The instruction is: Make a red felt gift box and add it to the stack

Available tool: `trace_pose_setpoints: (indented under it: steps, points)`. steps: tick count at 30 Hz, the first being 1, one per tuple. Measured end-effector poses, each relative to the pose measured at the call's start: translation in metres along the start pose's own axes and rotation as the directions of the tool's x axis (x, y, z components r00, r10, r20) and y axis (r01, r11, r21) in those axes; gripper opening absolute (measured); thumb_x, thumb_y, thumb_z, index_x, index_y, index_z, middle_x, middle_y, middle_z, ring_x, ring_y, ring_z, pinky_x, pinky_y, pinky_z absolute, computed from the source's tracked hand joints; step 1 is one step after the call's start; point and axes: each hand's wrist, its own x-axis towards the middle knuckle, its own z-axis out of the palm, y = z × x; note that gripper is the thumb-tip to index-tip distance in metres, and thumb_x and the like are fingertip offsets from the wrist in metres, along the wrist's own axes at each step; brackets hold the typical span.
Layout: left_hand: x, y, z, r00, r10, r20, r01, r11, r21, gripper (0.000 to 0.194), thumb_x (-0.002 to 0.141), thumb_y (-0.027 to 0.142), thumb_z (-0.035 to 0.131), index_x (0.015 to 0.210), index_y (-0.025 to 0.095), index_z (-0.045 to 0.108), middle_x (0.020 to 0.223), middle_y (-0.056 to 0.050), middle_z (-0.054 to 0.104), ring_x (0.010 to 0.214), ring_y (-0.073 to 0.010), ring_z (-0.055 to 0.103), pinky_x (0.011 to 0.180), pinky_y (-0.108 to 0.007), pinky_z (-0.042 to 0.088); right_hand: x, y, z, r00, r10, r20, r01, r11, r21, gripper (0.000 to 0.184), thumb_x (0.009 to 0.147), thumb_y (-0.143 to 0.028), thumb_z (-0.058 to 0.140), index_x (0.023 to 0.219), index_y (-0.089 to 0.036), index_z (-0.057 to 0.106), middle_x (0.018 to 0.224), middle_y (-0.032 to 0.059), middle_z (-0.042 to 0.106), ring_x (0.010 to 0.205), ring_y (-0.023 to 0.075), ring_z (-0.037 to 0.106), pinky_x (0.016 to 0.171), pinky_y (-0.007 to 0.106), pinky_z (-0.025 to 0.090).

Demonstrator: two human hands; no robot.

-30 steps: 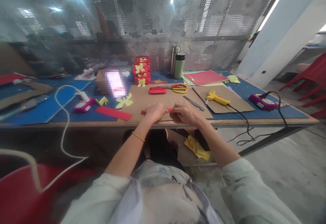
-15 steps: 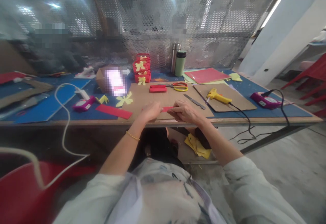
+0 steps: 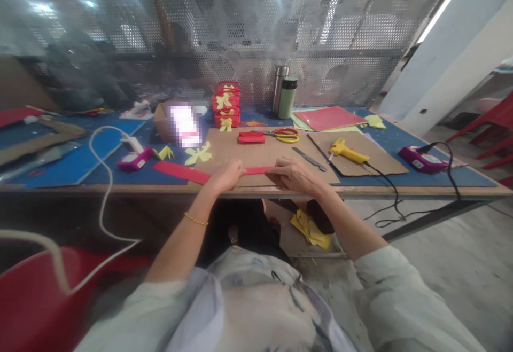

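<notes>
A narrow red strip (image 3: pixel 257 170) stretches between my hands over a brown cardboard sheet (image 3: pixel 224 143) at the table's front edge. My left hand (image 3: pixel 228 176) has its fingers closed at the strip's left part. On the other end, my right hand (image 3: pixel 294 174) pinches with bent fingers. Both hands hide the strip's ends. Left of my left hand lies a second, wider red strip (image 3: pixel 180 171). Just beyond my hands are a folded red piece (image 3: pixel 251 137), scissors (image 3: pixel 287 137) with red and yellow handles, and a grey blade-like tool (image 3: pixel 308 158).
A yellow glue gun (image 3: pixel 348 151) rests on more cardboard, its cord hanging over the edge. Purple power boxes (image 3: pixel 425 159) stand at both sides. Behind are stacked red pieces with yellow bows (image 3: pixel 226 105), a green bottle (image 3: pixel 287 98), a steel flask and coloured sheets (image 3: pixel 328 118).
My left hand has slid left along the red strip, so more of it shows between my hands. My right hand stays nearly in place. The view has shifted slightly.
</notes>
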Motion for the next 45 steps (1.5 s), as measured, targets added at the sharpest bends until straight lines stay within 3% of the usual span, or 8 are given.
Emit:
trace_pose_setpoints:
  steps: [6,13,18,23,29,37,45]
  points:
    - [0.004,0.0,0.0,0.999,0.019,0.03,-0.019,1.0,0.023,0.029,0.105,0.032,0.046,0.106,0.018,0.072,0.114,-0.015,0.077,0.109,-0.0298,0.071,0.091,-0.038,0.05,0.003,-0.007,-0.003,0.998,-0.046,0.04,0.051,0.99,-0.129,0.033,0.099,-0.025,0.06,0.125,-0.023,0.078,0.081,0.0061,0.057,0.075,0.0205,0.044,0.073,0.033,0.031]
    - [0.004,0.005,-0.01,0.996,0.033,0.088,-0.041,0.995,0.09,0.034,0.106,0.033,0.044,0.104,0.016,0.074,0.115,-0.017,0.078,0.113,-0.0333,0.072,0.092,-0.04,0.05,0.003,-0.006,0.001,0.998,-0.026,0.056,0.037,0.978,-0.204,0.032,0.103,-0.028,0.056,0.125,-0.024,0.08,0.081,0.0062,0.054,0.073,0.019,0.039,0.069,0.033,0.026]
    - [0.005,0.006,-0.011,0.996,0.01,0.084,-0.02,0.993,0.12,0.035,0.106,0.032,0.044,0.104,0.016,0.076,0.116,-0.017,0.078,0.112,-0.0334,0.072,0.091,-0.041,0.049,0.004,-0.006,0.001,0.996,-0.033,0.081,0.05,0.973,-0.226,0.033,0.102,-0.025,0.058,0.127,-0.022,0.079,0.083,0.0067,0.055,0.076,0.0192,0.039,0.071,0.033,0.025]
    - [0.0,0.001,-0.01,0.998,0.06,0.032,-0.062,0.996,0.061,0.033,0.104,0.031,0.047,0.097,0.017,0.075,0.108,-0.014,0.078,0.105,-0.0286,0.071,0.088,-0.036,0.049,0.005,-0.007,0.003,0.998,-0.015,0.065,0.029,0.974,-0.223,0.033,0.103,-0.026,0.056,0.127,-0.023,0.079,0.083,0.0065,0.055,0.077,0.0197,0.039,0.072,0.033,0.025]
    - [-0.001,0.003,-0.003,0.999,0.014,-0.036,-0.014,1.0,0.024,0.03,0.103,0.041,0.057,0.096,0.017,0.073,0.102,-0.012,0.077,0.101,-0.0292,0.069,0.085,-0.037,0.047,0.005,-0.008,0.001,0.994,0.012,0.105,0.01,0.978,-0.209,0.034,0.102,-0.032,0.06,0.131,-0.024,0.077,0.085,0.0068,0.055,0.078,0.0199,0.039,0.072,0.033,0.025]
    - [0.001,0.01,-0.006,1.0,-0.024,0.003,0.024,0.998,0.065,0.032,0.102,0.042,0.057,0.093,0.017,0.075,0.103,-0.014,0.077,0.101,-0.0301,0.071,0.083,-0.037,0.048,0.005,-0.012,-0.003,0.988,0.031,0.151,0.004,0.974,-0.228,0.035,0.104,-0.032,0.058,0.133,-0.024,0.076,0.087,0.0079,0.056,0.082,0.0211,0.042,0.073,0.033,0.026]
    - [0.002,0.001,-0.005,1.0,-0.005,0.016,0.005,1.0,0.008,0.03,0.101,0.038,0.056,0.086,0.018,0.072,0.101,-0.011,0.076,0.097,-0.0264,0.069,0.079,-0.033,0.045,0.015,-0.028,-0.005,0.991,0.019,0.131,0.007,0.981,-0.192,0.027,0.105,-0.024,0.054,0.108,-0.016,0.08,0.095,0.0104,0.062,0.088,0.021,0.048,0.078,0.033,0.029]
